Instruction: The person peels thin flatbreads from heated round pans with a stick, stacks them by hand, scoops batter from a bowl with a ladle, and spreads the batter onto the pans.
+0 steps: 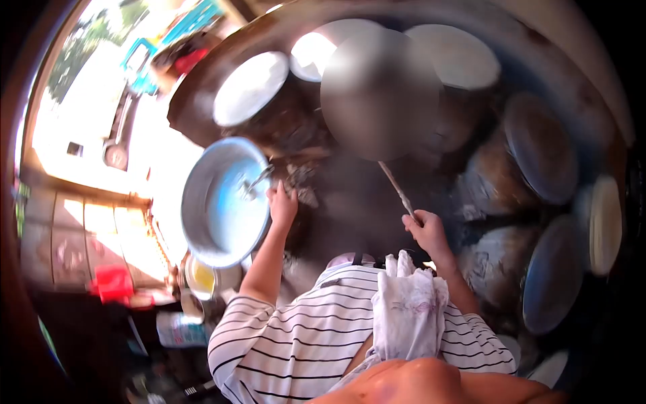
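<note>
My right hand [428,233] is wrapped round the lower end of a thin wooden stick [396,186]. The stick slants up and away, and its far end meets a blurred round patch that hides what lies there. My left hand [282,204] is closed beside the right rim of a large metal basin [190,198]; what its fingers hold, if anything, is unclear. Just past the fingers is a crumpled greyish thing [304,185], too blurred to name. A metal utensil [257,179] rests at the basin's rim, partly over its bluish-white inside.
Several large pots with round lids stand around, including a pale lid [252,87] at back left, another [454,55] at back right and a tilted dark lid [542,148] at right. A small container with yellow contents [200,277] and a red object [112,283] are at left.
</note>
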`<state>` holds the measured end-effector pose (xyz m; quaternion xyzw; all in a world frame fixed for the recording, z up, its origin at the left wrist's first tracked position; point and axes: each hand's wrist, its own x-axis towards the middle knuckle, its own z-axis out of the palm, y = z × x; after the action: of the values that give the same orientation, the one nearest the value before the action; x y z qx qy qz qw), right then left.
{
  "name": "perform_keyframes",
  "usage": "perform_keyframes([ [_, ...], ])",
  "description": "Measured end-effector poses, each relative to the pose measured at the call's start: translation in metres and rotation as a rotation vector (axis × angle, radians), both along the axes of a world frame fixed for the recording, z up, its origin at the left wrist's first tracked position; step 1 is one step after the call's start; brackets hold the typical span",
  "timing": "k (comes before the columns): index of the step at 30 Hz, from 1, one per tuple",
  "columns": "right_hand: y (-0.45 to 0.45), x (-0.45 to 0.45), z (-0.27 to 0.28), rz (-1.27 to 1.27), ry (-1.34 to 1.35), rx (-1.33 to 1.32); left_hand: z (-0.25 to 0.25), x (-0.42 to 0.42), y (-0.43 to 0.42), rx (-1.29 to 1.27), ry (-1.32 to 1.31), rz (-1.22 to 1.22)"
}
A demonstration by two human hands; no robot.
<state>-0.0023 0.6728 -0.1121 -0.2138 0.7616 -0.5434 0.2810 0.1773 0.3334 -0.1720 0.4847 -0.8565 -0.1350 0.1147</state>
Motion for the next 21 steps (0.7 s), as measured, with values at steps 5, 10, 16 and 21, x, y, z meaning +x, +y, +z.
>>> perform_keyframes([
  [5,-0.115,0.003,-0.007,0.282,-0.052,0.134,-0.037,0.022,-0.136,0.195,0.104,0.304],
  [10,-0.219,-0.008,0.027,0.506,0.436,0.100,-0.111,-0.041,-0.186,0.430,0.178,0.543],
  [16,-0.420,0.020,-0.032,0.920,0.709,0.235,-0.050,0.040,-0.133,0.790,0.523,0.691],
  [21,-0.546,0.078,-0.062,1.128,0.898,0.689,-0.106,0.097,-0.163,0.971,0.811,0.918],
])
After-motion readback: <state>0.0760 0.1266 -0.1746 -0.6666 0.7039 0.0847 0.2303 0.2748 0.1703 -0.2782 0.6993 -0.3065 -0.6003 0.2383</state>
